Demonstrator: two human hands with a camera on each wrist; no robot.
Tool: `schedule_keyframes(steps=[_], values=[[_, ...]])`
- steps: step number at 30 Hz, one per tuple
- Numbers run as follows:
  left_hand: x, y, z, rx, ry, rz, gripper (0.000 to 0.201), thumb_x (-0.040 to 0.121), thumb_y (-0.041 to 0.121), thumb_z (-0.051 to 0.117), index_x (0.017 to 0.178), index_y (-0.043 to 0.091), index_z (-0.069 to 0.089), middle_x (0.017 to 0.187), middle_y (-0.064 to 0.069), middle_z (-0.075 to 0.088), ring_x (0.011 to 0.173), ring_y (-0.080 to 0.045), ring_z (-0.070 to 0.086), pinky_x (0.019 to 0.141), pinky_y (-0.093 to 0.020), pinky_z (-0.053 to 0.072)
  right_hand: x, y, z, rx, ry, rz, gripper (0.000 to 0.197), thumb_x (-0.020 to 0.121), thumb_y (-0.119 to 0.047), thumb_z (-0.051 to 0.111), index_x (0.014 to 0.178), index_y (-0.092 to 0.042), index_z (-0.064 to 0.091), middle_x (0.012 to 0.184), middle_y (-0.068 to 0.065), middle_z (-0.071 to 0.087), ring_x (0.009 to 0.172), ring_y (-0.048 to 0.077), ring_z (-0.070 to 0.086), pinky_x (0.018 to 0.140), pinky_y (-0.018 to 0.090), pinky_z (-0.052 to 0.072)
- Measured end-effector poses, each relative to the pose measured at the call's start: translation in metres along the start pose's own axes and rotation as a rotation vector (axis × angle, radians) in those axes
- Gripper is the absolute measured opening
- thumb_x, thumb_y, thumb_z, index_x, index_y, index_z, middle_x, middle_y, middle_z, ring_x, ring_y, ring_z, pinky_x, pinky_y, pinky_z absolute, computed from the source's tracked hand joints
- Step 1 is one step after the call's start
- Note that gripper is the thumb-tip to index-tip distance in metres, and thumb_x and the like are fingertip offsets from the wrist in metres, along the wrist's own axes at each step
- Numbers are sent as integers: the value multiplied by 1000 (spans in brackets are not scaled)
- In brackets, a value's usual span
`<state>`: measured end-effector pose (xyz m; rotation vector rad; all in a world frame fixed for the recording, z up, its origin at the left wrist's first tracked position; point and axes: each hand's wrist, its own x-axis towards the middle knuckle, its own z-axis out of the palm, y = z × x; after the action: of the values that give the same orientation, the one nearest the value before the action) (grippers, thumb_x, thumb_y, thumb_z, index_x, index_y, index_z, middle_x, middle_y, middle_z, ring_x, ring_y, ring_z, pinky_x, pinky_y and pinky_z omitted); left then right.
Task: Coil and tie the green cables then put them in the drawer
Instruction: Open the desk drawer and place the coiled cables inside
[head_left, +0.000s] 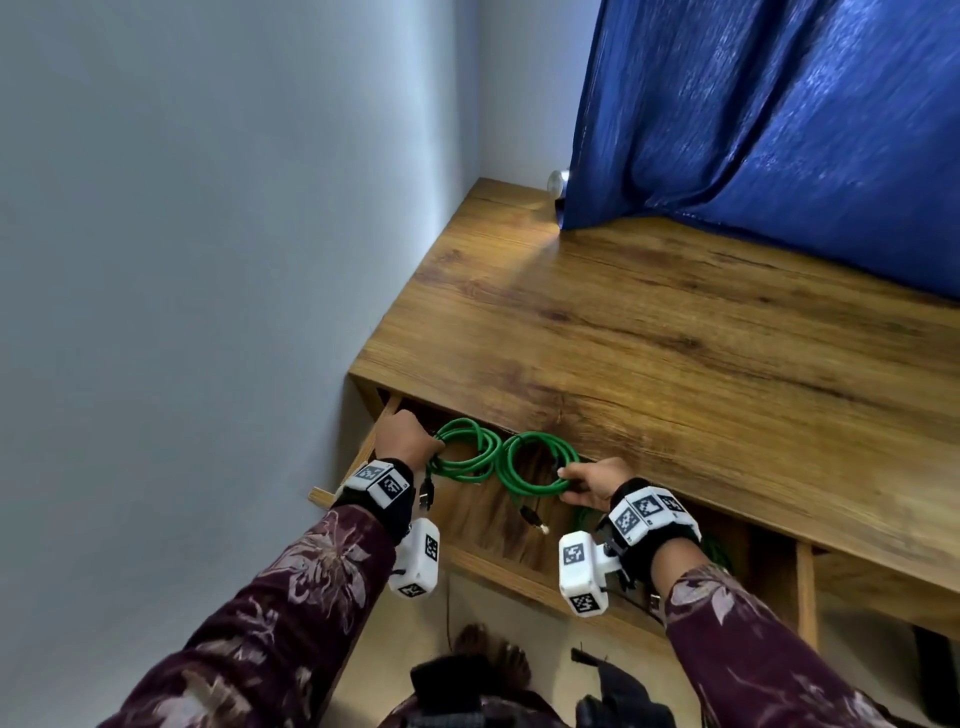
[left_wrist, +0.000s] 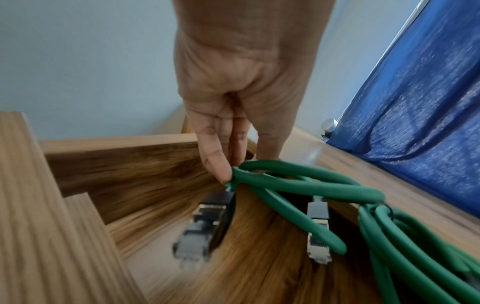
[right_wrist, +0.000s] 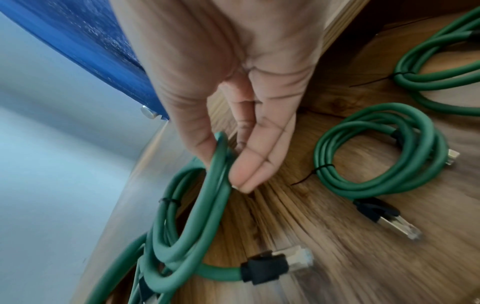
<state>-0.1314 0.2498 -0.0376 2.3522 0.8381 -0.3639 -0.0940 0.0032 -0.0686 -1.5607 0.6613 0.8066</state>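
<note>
Here both arms reach forward over the open drawer (head_left: 488, 525) under the worktop (head_left: 675, 332). Left hand (head_left: 408, 436) pinches one green cable coil (head_left: 462, 449), fingers (left_wrist: 217, 164) pointing down. Right hand (head_left: 592, 483) pinches a second coil (head_left: 537, 462) between thumb and fingers (right_wrist: 249, 168). Two tied coils (right_wrist: 379, 152) lie on the drawer floor.

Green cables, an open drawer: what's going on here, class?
A person lowers two tied coils into the open drawer under the desk. The left hand pinches the left coil; the right hand pinches the right coil. Two more tied coils already lie inside.
</note>
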Motion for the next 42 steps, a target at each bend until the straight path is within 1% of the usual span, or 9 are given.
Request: schedule_keyframes(steps=[3,10,18,23,26,29,32,35,42], values=[[4,-5,8,50,-32,-38,27,70,26,78,75,1,69,78,-11,68,77,-24,65,57,-29,45,5,5,6,-46,15,19,15,78,10,65,89,9,56,100,21,57,69,24,59,37,25,50],[24,-17,13,101,-69,-69,23,69,21,76,68,3,63,74,-13,67,76,-28,67,54,-27,44,5,16,3,-213,-12,140,15,76,6,69,78,9,55,85,21,57,64,28,62,43,27,55],[46,-16,21,156,-88,-40,29,72,21,75,57,7,53,67,-9,61,66,-25,59,51,-27,38,24,24,9,-220,83,210,17,76,7,70,75,8,53,87,19,53,61,28,59,34,24,49],[59,-12,25,154,-91,-28,28,71,18,74,61,6,51,74,-12,60,79,-30,63,57,-30,44,37,27,13,-74,146,221,19,78,9,66,72,6,49,80,15,48,80,32,58,31,22,46],[66,-11,29,147,-99,-24,28,73,17,74,63,4,51,80,-15,62,82,-32,63,59,-30,43,48,31,16,-61,177,233,16,78,7,68,80,6,53,82,13,49,75,28,58,36,24,51],[71,-14,33,162,-116,-38,27,75,15,71,61,4,50,80,-16,61,84,-33,63,60,-30,42,56,35,16,-84,179,256,19,79,5,68,71,2,51,77,11,50,64,22,55,45,25,55],[77,-19,38,195,-131,-54,19,77,16,68,82,-3,62,94,-19,66,89,-34,63,62,-32,43,64,38,17,-95,173,283,19,79,5,67,69,3,51,75,13,51,63,24,55,70,37,57],[81,-21,41,251,-161,-69,27,81,18,66,98,-3,63,106,-21,64,97,-35,61,67,-34,44,66,38,17,-154,168,308,21,79,2,69,67,2,52,72,13,52,77,30,61,83,42,54],[82,-23,43,306,-223,-113,37,81,18,67,111,-3,59,117,-21,60,106,-34,59,80,-35,48,59,38,20,-372,182,302,26,76,-12,76,63,-1,56,66,11,58,84,29,68,86,41,54]])
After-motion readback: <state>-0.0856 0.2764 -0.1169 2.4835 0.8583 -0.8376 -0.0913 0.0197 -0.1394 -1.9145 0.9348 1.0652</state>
